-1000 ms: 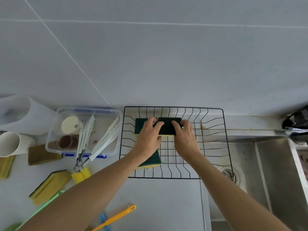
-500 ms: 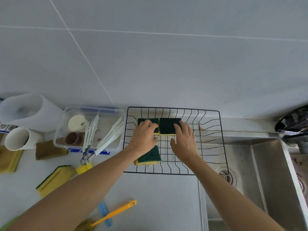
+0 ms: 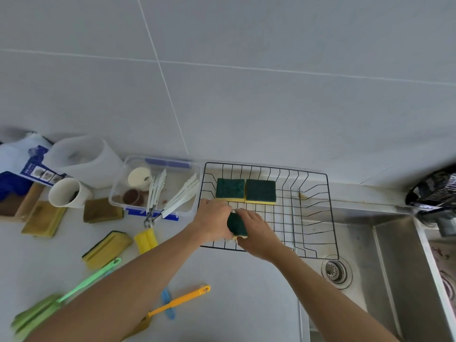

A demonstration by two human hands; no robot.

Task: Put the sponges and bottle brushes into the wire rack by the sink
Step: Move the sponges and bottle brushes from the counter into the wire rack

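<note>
The black wire rack (image 3: 311, 174) sits against the wall, left of the sink. Two green-and-yellow sponges (image 3: 230, 189) (image 3: 260, 191) lie side by side along its back edge. A third green-and-yellow sponge (image 3: 237, 224) is at the rack's front left, held between my left hand (image 3: 214, 222) and my right hand (image 3: 256, 232). On the counter to the left lie a yellow sponge (image 3: 107, 248), a green bottle brush (image 3: 74, 290), an orange bottle brush (image 3: 180, 302) and a blue brush (image 3: 167, 304) partly under my left arm.
A clear plastic box (image 3: 158, 183) with white tongs stands left of the rack. Further left are a white cup (image 3: 67, 192), a white jug (image 3: 86, 159), brown worn sponges (image 3: 102, 209) (image 3: 43, 218) and a small yellow sponge (image 3: 146, 240). The steel sink (image 3: 394, 262) with its drain (image 3: 336, 270) is right.
Both hands have drawn back from the two sponges at the rack's back edge and closed on the third sponge at the front left. The camera has shifted left.
</note>
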